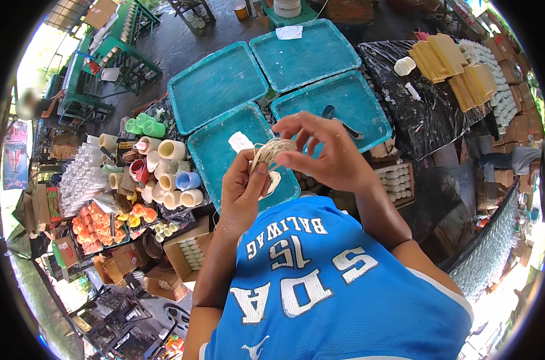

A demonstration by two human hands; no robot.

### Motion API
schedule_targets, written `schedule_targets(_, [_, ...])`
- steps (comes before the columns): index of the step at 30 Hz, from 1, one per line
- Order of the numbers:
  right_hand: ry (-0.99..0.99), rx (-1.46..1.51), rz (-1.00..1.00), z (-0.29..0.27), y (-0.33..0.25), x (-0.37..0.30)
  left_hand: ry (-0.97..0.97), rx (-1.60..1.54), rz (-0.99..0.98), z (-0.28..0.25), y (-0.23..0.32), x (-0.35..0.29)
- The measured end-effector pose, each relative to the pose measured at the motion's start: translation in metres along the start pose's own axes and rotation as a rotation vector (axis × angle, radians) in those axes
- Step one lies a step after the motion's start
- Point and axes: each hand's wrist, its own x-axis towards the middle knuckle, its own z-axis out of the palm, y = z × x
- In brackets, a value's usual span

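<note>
Free room over upper-left tray [215,89]; dark tool [352,131] obstacle, lower-right tray [365,105]

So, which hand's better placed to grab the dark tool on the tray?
Probably the right hand: it's nearer the dark tool and looks open. The left hand pinches the cord bundle.

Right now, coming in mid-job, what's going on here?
A person's left hand holds a bundle of cream string above the teal trays. The right hand is beside the bundle, fingers curved; whether it grips a strand is unclear. A dark-handled tool lies on the tray at right.
</note>
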Motion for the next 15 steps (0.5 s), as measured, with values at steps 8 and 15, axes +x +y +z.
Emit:
schedule_targets(8, [-0.051, 0.111, 0.092, 0.016, -0.002, 0.008, -0.006, 0.035, -0.028, -0.008, 0.008, -0.003])
schedule_targets(15, [0.112, 0.482, 0.061, 0.033, 0.011, 0.011, 0.049, 0.040, -0.081, -0.013, 0.010, -0.004])
